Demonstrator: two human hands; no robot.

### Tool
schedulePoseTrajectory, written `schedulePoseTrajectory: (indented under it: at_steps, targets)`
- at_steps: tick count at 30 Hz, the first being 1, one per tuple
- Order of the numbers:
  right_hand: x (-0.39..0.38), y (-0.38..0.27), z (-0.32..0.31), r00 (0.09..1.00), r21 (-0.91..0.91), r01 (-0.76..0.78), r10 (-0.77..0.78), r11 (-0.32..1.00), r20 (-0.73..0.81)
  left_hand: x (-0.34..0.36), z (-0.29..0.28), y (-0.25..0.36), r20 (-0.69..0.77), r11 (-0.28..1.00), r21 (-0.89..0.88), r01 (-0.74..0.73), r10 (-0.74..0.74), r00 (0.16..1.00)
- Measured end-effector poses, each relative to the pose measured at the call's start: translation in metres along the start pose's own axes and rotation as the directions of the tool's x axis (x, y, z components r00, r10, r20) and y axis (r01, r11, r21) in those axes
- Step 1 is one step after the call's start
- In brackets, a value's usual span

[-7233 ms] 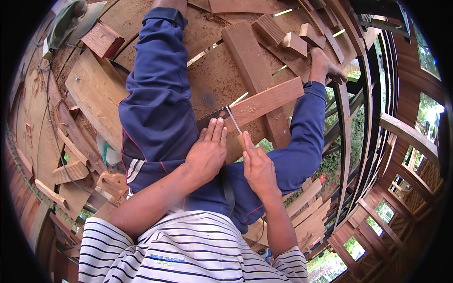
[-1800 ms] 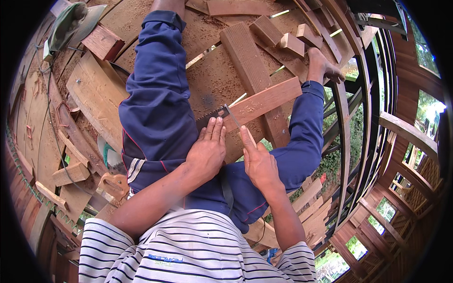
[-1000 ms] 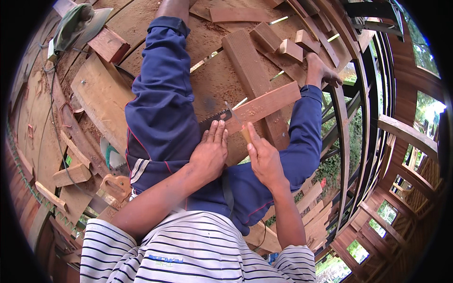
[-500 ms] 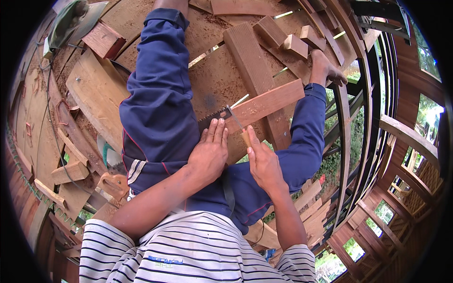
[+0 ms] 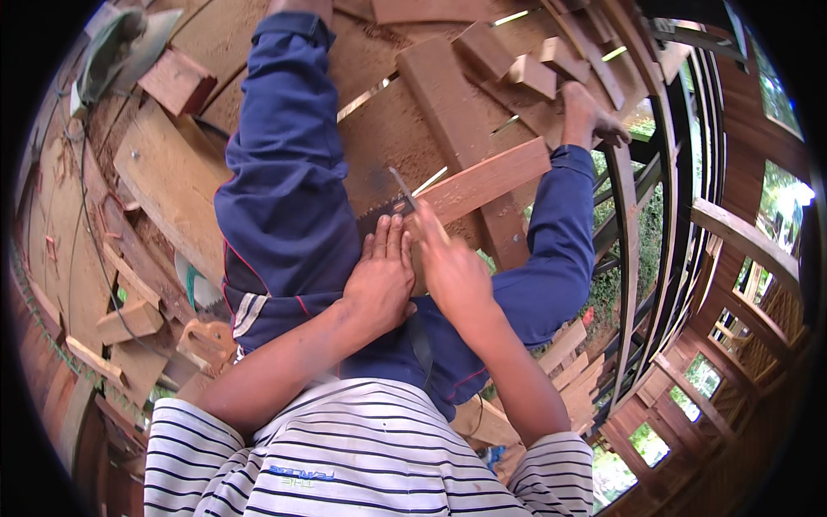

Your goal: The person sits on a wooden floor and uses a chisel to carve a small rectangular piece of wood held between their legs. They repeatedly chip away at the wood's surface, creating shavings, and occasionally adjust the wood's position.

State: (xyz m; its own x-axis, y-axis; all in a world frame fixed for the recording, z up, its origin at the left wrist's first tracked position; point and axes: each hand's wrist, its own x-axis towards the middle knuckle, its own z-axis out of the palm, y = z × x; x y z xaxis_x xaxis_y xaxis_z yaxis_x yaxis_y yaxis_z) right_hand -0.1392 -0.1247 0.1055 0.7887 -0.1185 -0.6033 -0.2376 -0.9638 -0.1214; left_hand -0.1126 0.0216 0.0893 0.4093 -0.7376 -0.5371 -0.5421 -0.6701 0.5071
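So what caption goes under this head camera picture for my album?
Left hand flat on a metal square, right hand marking a reddish wooden board with a pencil.

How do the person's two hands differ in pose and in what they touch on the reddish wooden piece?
The left hand lies flat, fingers straight, pressing a metal square onto the reddish wooden piece. The right hand is curled around a pencil, its tip at the square's edge. Both are bare and side by side.

Reddish wooden plank (image 5: 488, 181) – lying tilted (metal square (image 5: 389, 205) at its end) – between the knees.
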Motion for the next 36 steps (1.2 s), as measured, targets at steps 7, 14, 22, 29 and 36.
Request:
schedulePoseTrajectory:
  at_steps: [7,14,22,29,36]
  targets:
    - [0.007,0.013,-0.048,0.902,0.332,0.285,-0.135,0.899,-0.41,0.003,0.014,-0.016,-0.127,0.998,-0.004,-0.063,0.062,0.99]
    - [-0.055,0.035,0.024,0.848,0.401,0.328,-0.08,0.855,-0.524,0.001,0.019,-0.015,-0.126,0.997,0.065,-0.052,0.06,0.99]
    - [-0.052,0.03,0.019,0.883,0.47,0.272,-0.023,0.84,-0.47,0.003,0.017,-0.016,-0.274,0.999,0.03,-0.017,0.025,0.961]
    - [-0.052,0.043,0.021,0.943,0.339,0.143,-0.024,0.93,-0.331,0.011,0.01,-0.009,-0.254,0.994,0.032,0.104,-0.093,0.963]
    - [-0.06,0.04,0.026,0.967,0.313,0.102,-0.02,0.944,-0.254,0.005,0.008,-0.007,-0.213,0.996,0.027,0.08,-0.073,0.974]
